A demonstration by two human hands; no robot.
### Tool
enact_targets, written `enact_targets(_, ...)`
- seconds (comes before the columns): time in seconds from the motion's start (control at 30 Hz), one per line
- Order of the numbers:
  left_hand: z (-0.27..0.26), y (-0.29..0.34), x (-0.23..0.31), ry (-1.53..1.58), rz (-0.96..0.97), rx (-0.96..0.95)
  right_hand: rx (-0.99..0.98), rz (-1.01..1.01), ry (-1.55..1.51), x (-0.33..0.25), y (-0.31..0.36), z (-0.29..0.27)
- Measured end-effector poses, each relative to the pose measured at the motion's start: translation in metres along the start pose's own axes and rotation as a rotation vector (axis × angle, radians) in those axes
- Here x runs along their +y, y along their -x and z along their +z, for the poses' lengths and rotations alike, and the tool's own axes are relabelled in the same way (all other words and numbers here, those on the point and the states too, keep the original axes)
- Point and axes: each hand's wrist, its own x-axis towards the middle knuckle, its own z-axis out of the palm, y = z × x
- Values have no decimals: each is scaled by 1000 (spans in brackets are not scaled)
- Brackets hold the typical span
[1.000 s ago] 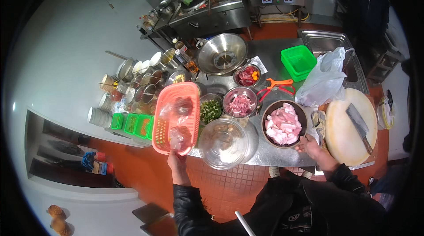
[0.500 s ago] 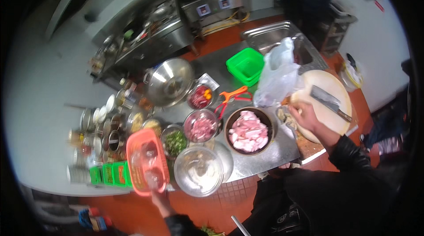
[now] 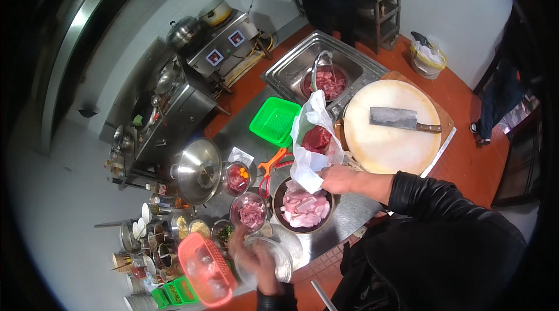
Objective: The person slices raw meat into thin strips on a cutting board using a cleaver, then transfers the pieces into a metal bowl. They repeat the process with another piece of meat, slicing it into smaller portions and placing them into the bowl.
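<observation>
Gripping the rim of a crinkled white plastic bag (image 3: pixel 305 159) around glossy dark-red meat (image 3: pixel 317 140), a bare right hand (image 3: pixel 339 179) is working between a round dark pan (image 3: pixel 332 209) and a thick circular pale chopping block (image 3: pixel 372 154). A strip of stainless-steel table (image 3: pixel 356 209) is separating pan from front edge. The blurred left hand (image 3: pixel 251 254) is hovering by a clear round bowl (image 3: pixel 285 262), its grip impossible to tell.

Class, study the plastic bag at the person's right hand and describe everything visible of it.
The plastic bag is thin, whitish, partly see-through, crumpled and open, with dark red meat showing inside. The right hand grips its near end. It sits between the green basket and the round chopping board. Its near edge overlaps the dark bowl in view; whether they touch is unclear.
</observation>
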Motion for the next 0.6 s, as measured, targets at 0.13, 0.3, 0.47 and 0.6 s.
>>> enact_targets(0.13, 153, -62, 42, 204, 178, -741, -30, -29, -32, 4, 13, -2)
enact_targets(0.3, 313, -116, 2, -321, -69, -1060, 80, 107, 166, 28, 46, -23)
enact_targets(0.47, 380, -127, -42, -807, -15, -1167, 112, 202, 309, 61, 75, -17)
enact_targets(0.6, 403, -123, -56, -713, -258, -1377, 358, 147, 318, 83, 89, -5)
